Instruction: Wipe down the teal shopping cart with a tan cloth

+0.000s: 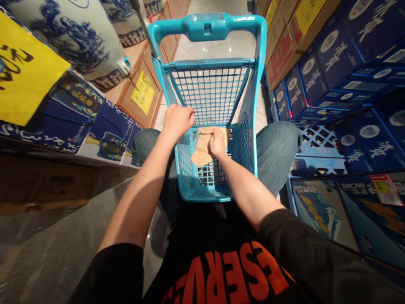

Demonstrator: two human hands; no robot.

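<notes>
A blue plastic shopping basket (249, 105) with a tall handle stands between my knees. My left hand (177, 120) is closed over the basket's left rim, gripping it. Inside the basket my right hand (217, 142) is closed on a tan cloth (201, 153), pressing it against the mesh floor. The cloth is creased and partly hidden under my fingers.
Blue boxed goods (344, 59) are stacked along the right. On the left stand blue gift bags (95, 126), a yellow sign (22, 80), large blue-and-white ceramic jars (79, 38) and wooden crates (139, 95). A tiled aisle (218, 46) runs ahead beyond the basket.
</notes>
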